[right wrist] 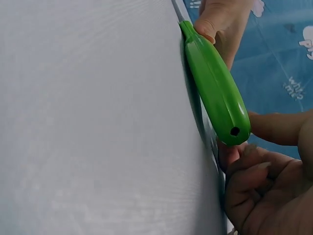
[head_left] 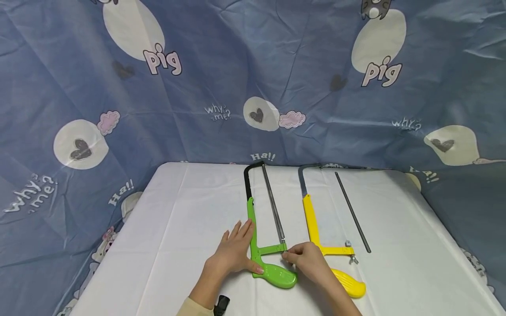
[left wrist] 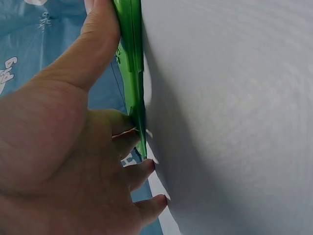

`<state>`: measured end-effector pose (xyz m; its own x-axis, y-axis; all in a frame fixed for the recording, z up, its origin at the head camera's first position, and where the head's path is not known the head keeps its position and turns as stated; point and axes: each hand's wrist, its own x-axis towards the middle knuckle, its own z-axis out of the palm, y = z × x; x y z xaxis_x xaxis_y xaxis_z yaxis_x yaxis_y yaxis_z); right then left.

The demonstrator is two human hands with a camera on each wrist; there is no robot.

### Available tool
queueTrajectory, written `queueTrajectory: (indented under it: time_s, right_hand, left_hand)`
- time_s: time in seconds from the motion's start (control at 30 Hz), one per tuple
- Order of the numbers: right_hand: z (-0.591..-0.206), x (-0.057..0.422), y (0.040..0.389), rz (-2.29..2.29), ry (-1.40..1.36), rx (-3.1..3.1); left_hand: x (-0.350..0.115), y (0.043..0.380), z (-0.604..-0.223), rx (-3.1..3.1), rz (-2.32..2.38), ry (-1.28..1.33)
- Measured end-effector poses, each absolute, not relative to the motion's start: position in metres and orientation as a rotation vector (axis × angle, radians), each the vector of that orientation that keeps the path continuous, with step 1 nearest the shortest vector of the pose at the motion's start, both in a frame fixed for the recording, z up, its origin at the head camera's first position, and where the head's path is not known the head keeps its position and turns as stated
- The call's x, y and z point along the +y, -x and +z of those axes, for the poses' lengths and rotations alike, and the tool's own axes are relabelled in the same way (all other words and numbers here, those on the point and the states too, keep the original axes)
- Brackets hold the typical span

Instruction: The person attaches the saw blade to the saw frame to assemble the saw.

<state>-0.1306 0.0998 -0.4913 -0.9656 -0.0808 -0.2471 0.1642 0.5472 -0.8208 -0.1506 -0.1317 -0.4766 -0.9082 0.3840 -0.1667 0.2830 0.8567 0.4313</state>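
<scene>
A green-handled hacksaw (head_left: 278, 275) lies flat on the white-covered table, its blade (head_left: 272, 202) running along the open side of the black and green frame. My left hand (head_left: 233, 252) rests on the frame with fingers spread, the thumb on the handle. With thumb and fingertips, my right hand (head_left: 310, 262) pinches the small metal wing nut (head_left: 284, 252) at the frame's near arm; the fingers mostly hide it. In the right wrist view the green handle (right wrist: 215, 83) stands in front of the pinching fingers, so their grip is hidden there.
Right of the green saw lies a yellow hacksaw (head_left: 311, 219) with a wing nut (head_left: 353, 260) on its arm and no blade fitted. A loose dark blade (head_left: 353, 213) lies further right. A small black object (head_left: 222, 303) is beside the left wrist. Printed blue cloth (head_left: 221, 79) hangs behind.
</scene>
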Motion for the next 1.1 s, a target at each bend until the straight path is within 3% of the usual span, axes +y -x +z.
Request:
queueTrajectory:
  time_s: [0.53,1.1]
  right_hand:
    - [-0.488,0.099,0.130,-1.418,-0.133,2.501]
    - [-0.477,0.085,0.115,-0.616,0.279,3.205]
  left_hand:
    - [-0.133,0.151,-0.478,2.788,0.591,-0.513]
    - [-0.133,0.150,-0.476,2.789,0.586,-0.526]
